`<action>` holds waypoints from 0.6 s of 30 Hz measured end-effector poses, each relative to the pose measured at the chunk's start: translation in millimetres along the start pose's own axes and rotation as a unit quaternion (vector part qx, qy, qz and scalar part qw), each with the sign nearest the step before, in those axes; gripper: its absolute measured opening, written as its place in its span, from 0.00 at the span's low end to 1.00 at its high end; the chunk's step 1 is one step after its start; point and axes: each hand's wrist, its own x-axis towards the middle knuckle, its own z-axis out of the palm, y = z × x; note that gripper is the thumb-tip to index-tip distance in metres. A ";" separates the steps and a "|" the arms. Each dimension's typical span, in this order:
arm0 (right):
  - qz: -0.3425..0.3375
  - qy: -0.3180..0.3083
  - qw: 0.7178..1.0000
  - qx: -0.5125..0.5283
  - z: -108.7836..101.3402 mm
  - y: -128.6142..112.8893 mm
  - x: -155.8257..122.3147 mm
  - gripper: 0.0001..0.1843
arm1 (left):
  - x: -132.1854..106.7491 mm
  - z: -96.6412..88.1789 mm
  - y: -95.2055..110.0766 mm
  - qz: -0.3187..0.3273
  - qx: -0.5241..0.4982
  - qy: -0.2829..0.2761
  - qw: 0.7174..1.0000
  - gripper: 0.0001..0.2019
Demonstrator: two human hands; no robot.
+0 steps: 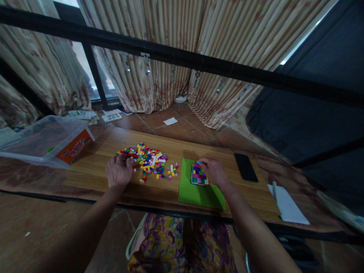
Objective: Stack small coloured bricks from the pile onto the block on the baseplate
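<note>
The left hand [118,170] bends over the left end of the loose bricks [154,161], grasp hidden. Rightward, a multicoloured block [199,175] sits on the green baseplate [189,195]; the right hand [215,171] reaches its far edge, hold unclear. Brick-fitting seems underway, next calling for careful alignment.

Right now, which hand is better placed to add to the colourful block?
Probably the right hand: it's at the block on the green plate, while the left hand is by the loose bricks.

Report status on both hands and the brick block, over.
Left fingers at loose bricks. Right fingers at brick block. Block over green baseplate. Black phone clear of baseplate.
</note>
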 end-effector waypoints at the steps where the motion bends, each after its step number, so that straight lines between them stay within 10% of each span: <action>1: -0.007 -0.001 1.000 0.001 -0.6 0.9 0.5 0.13 | 0.1 0.1 0.0 0.000 0.001 0.001 1.000 0.23; 18: -0.066 -0.083 0.994 -0.033 -12.0 -5.6 15.0 0.14 | 0.6 1.5 -1.5 0.010 0.004 0.008 1.000 0.22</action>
